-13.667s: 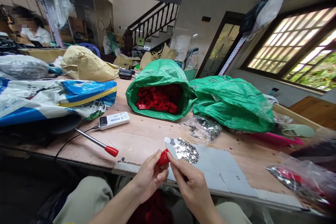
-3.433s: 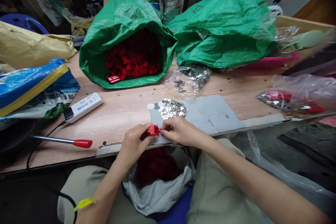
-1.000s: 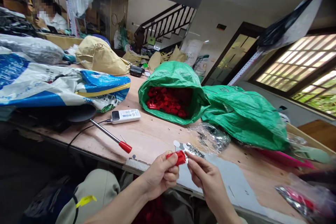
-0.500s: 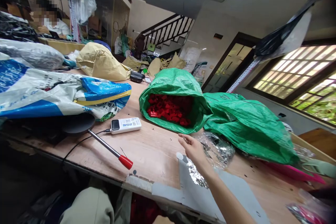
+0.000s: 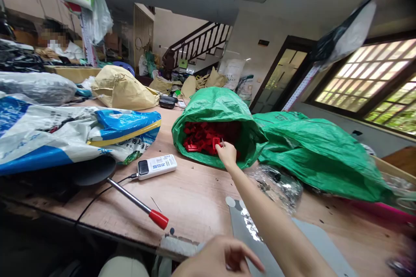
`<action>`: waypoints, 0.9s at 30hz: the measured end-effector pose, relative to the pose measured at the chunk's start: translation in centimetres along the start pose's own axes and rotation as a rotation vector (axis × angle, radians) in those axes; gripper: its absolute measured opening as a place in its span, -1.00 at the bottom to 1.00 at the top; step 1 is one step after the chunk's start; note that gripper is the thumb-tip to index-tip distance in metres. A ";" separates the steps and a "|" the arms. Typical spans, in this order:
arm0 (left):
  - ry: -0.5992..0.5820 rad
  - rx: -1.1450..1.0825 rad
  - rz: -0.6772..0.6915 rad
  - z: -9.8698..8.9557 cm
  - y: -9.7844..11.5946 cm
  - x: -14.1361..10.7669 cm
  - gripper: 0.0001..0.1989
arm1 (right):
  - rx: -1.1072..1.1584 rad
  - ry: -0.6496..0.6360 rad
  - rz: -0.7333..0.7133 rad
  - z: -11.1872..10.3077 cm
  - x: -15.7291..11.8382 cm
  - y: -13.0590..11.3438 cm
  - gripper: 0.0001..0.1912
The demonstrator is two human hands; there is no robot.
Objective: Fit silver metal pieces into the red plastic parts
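My right hand (image 5: 227,154) reaches to the mouth of a green woven bag (image 5: 214,101) full of red plastic pieces (image 5: 198,136). Its fingertips are closed on one small red plastic piece (image 5: 216,142). A thin pointed metal tip (image 5: 223,142) sticks up beside the fingers; I cannot make out what it belongs to. My left hand (image 5: 224,256) is low at the table's front edge, blurred and cut off by the frame. Its visible fingers are apart, and nothing shows in them. Under my right forearm lies a grey sheet (image 5: 240,225) with small shiny metal parts (image 5: 251,226).
A lever with a red knob (image 5: 158,219) juts over the table at left, near a cabled white device (image 5: 157,166). A blue-and-white sack (image 5: 81,134) lies left. Right are a clear plastic bag (image 5: 282,190) and another green bag (image 5: 318,151). Someone sits far left.
My right hand has moved forward from above the metal parts to the green bag's mouth and has taken hold of a red piece. My left hand has come into view at the bottom.
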State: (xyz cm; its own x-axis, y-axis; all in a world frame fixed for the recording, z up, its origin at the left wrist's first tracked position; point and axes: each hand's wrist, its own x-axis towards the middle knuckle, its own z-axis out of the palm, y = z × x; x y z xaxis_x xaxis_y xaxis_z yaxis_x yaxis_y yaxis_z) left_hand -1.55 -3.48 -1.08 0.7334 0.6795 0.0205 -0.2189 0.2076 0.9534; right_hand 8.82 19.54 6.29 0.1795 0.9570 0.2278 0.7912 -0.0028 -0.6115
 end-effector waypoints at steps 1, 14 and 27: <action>0.157 -0.001 0.042 0.0 0.4 -0.2 -0.40 | 0.039 -0.042 -0.041 -0.6 -1.9 0.7 -0.75; 0.525 0.423 0.146 1.7 0.1 -1.0 -0.72 | 0.111 -0.396 -0.151 -10.3 -21.9 8.4 -0.68; 0.668 0.608 0.106 1.6 -1.1 0.0 -0.80 | -0.701 -0.330 -0.064 -11.6 -4.4 13.3 -0.73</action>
State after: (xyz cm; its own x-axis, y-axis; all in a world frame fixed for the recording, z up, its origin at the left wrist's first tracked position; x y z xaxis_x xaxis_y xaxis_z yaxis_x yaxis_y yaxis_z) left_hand -0.25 -4.86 -1.63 0.1619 0.9796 0.1193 0.2521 -0.1580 0.9547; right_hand 25.31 11.93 5.92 0.0247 0.9980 -0.0580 0.9988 -0.0222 0.0425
